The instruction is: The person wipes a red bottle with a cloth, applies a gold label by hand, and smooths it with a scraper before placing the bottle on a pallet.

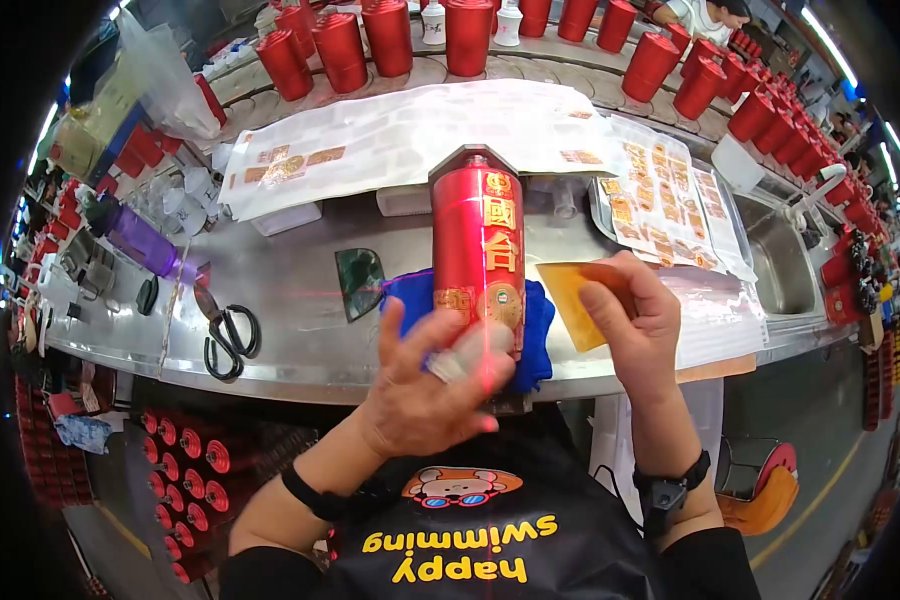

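Note:
A shiny red bottle [478, 240] with gold characters and a round gold seal lies on a blue cloth [538, 330] at the table's near edge. Over its near end is my left hand [430, 385], fingers spread and partly blurred. Something whitish shows at those fingers; I cannot make out what it is, nor whether the hand touches the bottle. To the right of the bottle, my right hand [642, 325] pinches a flat amber scraper [573, 305] between thumb and fingers. A dark green marbled flat piece [358, 284] lies left of the cloth.
Black-handled scissors [228, 335] and a purple bottle [135, 238] are on the left. Behind the red bottle lie a white label sheet [370, 140] and a tray of gold labels [670, 200]. Red containers [467, 38] line the conveyor. A sink [782, 265] is at right; a person [705, 18] is beyond.

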Demonstrator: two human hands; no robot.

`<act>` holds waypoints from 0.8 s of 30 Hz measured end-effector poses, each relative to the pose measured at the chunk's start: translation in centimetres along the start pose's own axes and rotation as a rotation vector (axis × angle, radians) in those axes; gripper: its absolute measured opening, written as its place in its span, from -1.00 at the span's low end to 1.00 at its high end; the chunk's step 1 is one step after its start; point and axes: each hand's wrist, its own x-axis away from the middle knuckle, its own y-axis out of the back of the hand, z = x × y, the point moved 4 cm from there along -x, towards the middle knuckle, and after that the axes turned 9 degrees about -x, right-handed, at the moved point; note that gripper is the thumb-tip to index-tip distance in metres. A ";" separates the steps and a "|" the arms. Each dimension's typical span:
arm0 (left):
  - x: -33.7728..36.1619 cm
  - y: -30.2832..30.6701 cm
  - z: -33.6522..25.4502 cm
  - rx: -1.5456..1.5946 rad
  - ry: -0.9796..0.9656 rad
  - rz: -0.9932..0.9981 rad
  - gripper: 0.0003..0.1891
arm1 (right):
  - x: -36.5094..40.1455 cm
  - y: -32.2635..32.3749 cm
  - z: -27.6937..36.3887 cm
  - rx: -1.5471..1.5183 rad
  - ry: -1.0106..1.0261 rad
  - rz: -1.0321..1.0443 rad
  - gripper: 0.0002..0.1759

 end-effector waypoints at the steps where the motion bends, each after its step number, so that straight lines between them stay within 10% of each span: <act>1: -0.4 0.2 -0.2 -0.023 -0.089 0.049 -0.43 | 0.4 0.2 0.0 -0.049 -0.042 -0.042 -0.85; 24: -6.8 -2.8 4.2 0.330 0.346 0.097 -0.07 | 2.3 -0.4 -2.7 -0.334 -0.244 -0.058 -0.78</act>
